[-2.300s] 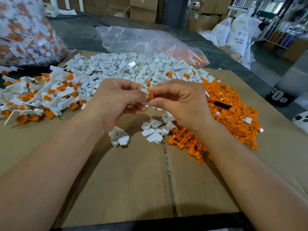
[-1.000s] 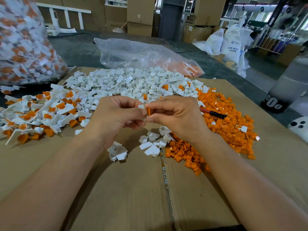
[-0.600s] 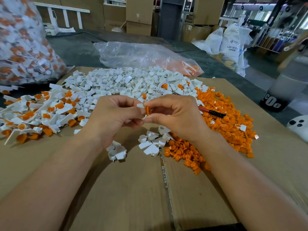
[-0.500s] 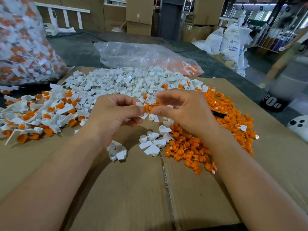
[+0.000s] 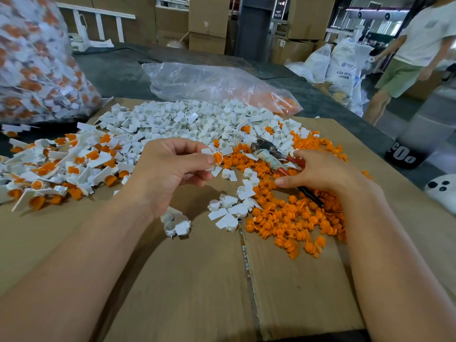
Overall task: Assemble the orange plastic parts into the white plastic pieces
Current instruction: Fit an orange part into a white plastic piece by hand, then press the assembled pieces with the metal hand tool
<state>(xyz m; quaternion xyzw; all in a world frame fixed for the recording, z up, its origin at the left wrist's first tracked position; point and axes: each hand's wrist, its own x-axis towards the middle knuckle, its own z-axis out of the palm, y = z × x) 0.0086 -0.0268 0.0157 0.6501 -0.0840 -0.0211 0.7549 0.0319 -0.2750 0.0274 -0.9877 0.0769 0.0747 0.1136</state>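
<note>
Bare forearms, bare left hand (image 5: 170, 170) and right hand (image 5: 323, 172).

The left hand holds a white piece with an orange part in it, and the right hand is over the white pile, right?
Not quite. The head view shows the right hand over the pile of orange parts instead. The left hand does hold that white piece with its orange part.

Warehouse: stacked cartons (image 5: 207, 16), resin sacks (image 5: 344, 62).
</note>
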